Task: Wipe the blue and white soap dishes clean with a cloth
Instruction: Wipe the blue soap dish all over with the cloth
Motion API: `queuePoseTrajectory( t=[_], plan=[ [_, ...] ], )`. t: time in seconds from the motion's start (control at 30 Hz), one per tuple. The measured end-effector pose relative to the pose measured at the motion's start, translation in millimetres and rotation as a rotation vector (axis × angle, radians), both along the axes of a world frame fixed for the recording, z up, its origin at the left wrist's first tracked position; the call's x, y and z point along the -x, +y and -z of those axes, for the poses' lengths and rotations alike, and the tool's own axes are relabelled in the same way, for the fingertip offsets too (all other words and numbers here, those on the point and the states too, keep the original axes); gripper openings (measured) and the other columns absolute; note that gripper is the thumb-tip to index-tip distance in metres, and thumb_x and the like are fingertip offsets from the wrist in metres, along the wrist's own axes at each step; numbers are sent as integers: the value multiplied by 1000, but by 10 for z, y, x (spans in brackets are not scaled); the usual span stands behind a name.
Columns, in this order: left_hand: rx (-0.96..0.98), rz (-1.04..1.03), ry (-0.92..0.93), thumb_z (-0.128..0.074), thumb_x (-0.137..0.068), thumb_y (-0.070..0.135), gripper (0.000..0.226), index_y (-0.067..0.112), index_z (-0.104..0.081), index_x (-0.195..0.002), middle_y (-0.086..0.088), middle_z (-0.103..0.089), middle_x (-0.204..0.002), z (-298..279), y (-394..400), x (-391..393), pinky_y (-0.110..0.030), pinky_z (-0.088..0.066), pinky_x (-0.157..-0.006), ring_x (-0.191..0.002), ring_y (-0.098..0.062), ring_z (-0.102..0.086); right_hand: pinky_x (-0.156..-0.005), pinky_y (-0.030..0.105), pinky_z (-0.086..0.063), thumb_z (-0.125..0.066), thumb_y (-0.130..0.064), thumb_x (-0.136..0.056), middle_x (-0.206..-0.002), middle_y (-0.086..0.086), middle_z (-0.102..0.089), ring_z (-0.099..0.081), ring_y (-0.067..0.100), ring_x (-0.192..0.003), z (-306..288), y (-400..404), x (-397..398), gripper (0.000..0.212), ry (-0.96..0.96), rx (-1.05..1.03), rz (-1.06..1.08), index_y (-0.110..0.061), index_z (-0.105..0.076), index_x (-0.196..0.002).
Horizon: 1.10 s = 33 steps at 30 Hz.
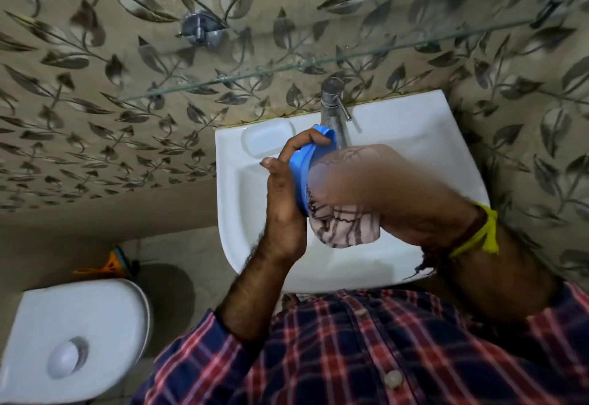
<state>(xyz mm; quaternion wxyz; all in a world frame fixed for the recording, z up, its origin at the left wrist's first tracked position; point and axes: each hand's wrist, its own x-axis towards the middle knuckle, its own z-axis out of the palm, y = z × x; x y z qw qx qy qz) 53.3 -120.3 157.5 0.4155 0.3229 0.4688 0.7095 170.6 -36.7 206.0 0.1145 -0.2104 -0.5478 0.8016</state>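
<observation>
My left hand [283, 191] grips the blue soap dish [301, 165] on edge above the white sink [414, 137], fingers curled over its top rim. My right hand [360, 181] is blurred and holds a pale checked cloth [344, 229] bunched against the dish's inner side. The white soap dish [267, 140] lies on the sink's back left corner, apart from both hands.
A steel tap [334, 108] stands at the back of the sink, just behind the blue dish. A glass shelf [287, 70] runs along the patterned wall above. A white toilet cistern [76, 337] is at the lower left, with an orange brush [111, 264] behind it.
</observation>
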Motion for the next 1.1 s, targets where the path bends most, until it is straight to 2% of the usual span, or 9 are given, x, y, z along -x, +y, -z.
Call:
queuePoseTrajectory(
  t=[0.07, 0.17, 0.33, 0.4, 0.53, 0.7, 0.8, 0.97, 1.1],
  plan=[
    [34, -29, 1, -41, -86, 83, 76, 18, -62, -119, -13, -69, -115, 1, -22, -15, -51, -49, -101, -107, -35, -66, -60, 30, -61, -65, 6, -85, -69, 14, -71, -70, 21, -60, -11, 22, 42, 4, -43, 129, 122, 7, -69, -85],
    [82, -75, -20, -44, -88, 80, 72, 17, -65, -117, -16, -69, -120, -18, -43, -66, -53, -47, -107, -116, -38, -64, -64, 31, -63, -60, 11, -86, -70, 9, -73, -72, 19, -65, 10, -8, 94, 18, -52, 348, 276, -4, -71, -85],
    [161, -29, -56, -25, -100, 65, 69, 9, -63, -117, -21, -70, -114, -25, -47, -23, -62, -47, -107, -112, -41, -66, -50, 21, -54, -64, 11, -87, -63, 3, -72, -70, 14, -53, -8, -82, 48, 16, -49, -46, 128, -1, -72, -81],
    [199, -18, -85, -25, -99, 66, 70, 10, -62, -117, -20, -71, -114, -36, -33, -16, -58, -49, -105, -111, -38, -67, -51, 19, -54, -65, 13, -86, -63, -1, -73, -69, 10, -54, -5, -54, 47, 23, -28, -83, 156, -8, -73, -78],
    [228, -26, -82, -25, -104, 60, 61, 15, -66, -106, -11, -74, -104, -58, -16, 18, -58, -50, -102, -104, -33, -68, -58, 23, -56, -68, 11, -85, -67, 1, -74, -71, 13, -62, 5, -86, 67, 14, -72, -304, 87, 2, -71, -75],
    [285, 37, -133, -27, -101, 62, 61, 14, -64, -109, -10, -76, -102, -70, -17, 6, -47, -53, -96, -101, -28, -70, -77, 39, -63, -67, 14, -83, -93, 18, -74, -74, 27, -88, 13, -65, 66, 24, -44, -329, 116, -10, -71, -82],
    [296, 21, -110, -28, -103, 59, 58, 14, -65, -104, -4, -76, -94, -109, -6, 23, -42, -57, -87, -90, -24, -72, -67, 37, -64, -74, 10, -81, -79, 16, -75, -74, 27, -73, 31, -80, 61, 9, -113, -498, 35, 2, -70, -82],
    [350, 47, -146, -27, -107, 58, 57, 14, -63, -107, -7, -76, -93, -133, 6, 0, -39, -54, -84, -88, -22, -71, -64, 25, -61, -70, 14, -81, -74, -4, -76, -74, 12, -68, 26, -53, 61, 28, -87, -462, 101, -14, -71, -80],
    [389, 33, -108, -30, -106, 58, 54, 18, -65, -100, -5, -74, -88, -147, -3, 15, -44, -51, -86, -84, -23, -71, -56, 33, -60, -75, 9, -81, -69, 14, -73, -72, 22, -59, 81, -92, 27, 8, -143, -579, -1, 6, -67, -80]
  ],
)
